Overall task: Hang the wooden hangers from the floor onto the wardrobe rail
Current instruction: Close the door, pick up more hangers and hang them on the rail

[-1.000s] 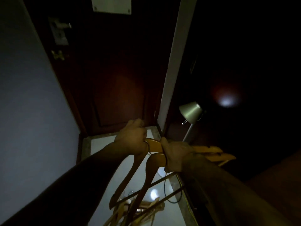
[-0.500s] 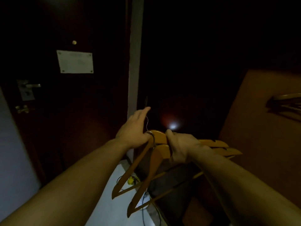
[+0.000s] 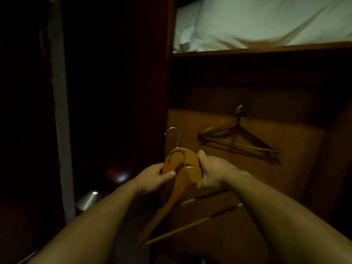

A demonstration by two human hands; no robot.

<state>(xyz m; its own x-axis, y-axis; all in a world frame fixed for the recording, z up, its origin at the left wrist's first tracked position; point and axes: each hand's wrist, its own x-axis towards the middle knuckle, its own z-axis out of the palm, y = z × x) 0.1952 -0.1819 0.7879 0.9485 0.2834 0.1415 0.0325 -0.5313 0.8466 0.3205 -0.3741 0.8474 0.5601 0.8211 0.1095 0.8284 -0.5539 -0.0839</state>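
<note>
Dim wardrobe (image 3: 285,88) corner, low warm light.
Open wardrobe of reddish-brown wood at right, its back panel lit orange lower down and in shadow near the top. Shelf (image 3: 266,49) across the upper part, carrying rumpled white bedding (image 3: 257,20). Wardrobe side panel (image 3: 168,77) upright at centre. Left of it a dark glossy surface with one small light reflection (image 3: 119,175). Pale vertical strip (image 3: 61,130) farther left; beyond it, blackness. Metal lamp shade (image 3: 88,200) low down, just beside the strip.
</note>
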